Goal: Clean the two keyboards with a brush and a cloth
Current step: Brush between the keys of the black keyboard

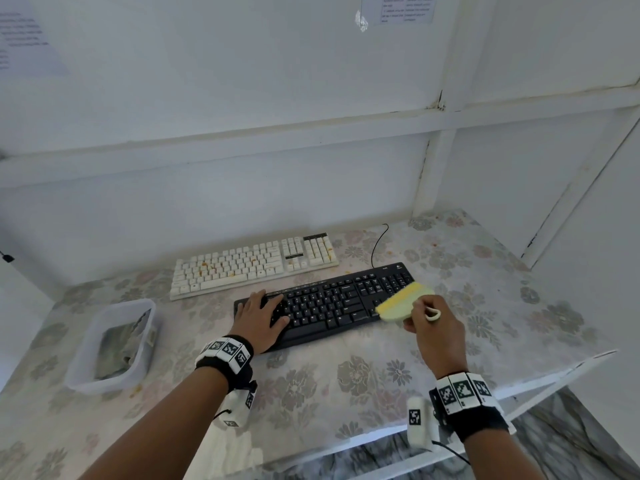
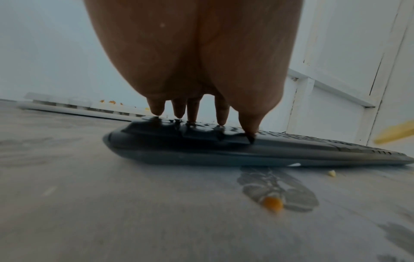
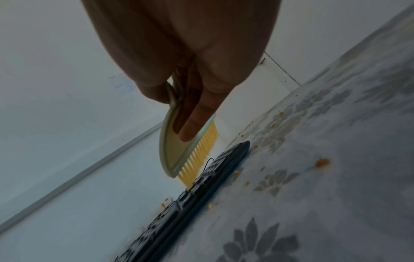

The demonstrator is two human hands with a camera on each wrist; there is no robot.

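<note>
A black keyboard (image 1: 329, 303) lies near me on the flowered table, and a white keyboard (image 1: 249, 265) speckled with orange crumbs lies behind it. My left hand (image 1: 263, 315) rests flat on the black keyboard's left end, its fingertips (image 2: 192, 117) touching the keys of the black keyboard (image 2: 224, 143). My right hand (image 1: 434, 323) grips a pale green brush (image 1: 403, 303) with yellow bristles over the keyboard's right end. In the right wrist view the brush (image 3: 179, 150) is pinched between thumb and fingers, bristles just above the black keyboard (image 3: 201, 186).
A clear plastic tub (image 1: 114, 344) holding a crumpled cloth stands at the left. Orange crumbs (image 3: 322, 163) lie scattered on the tablecloth right of the black keyboard, and one crumb (image 2: 272, 203) lies in front of it. White walls close the back and right; the table edge (image 1: 554, 372) runs near right.
</note>
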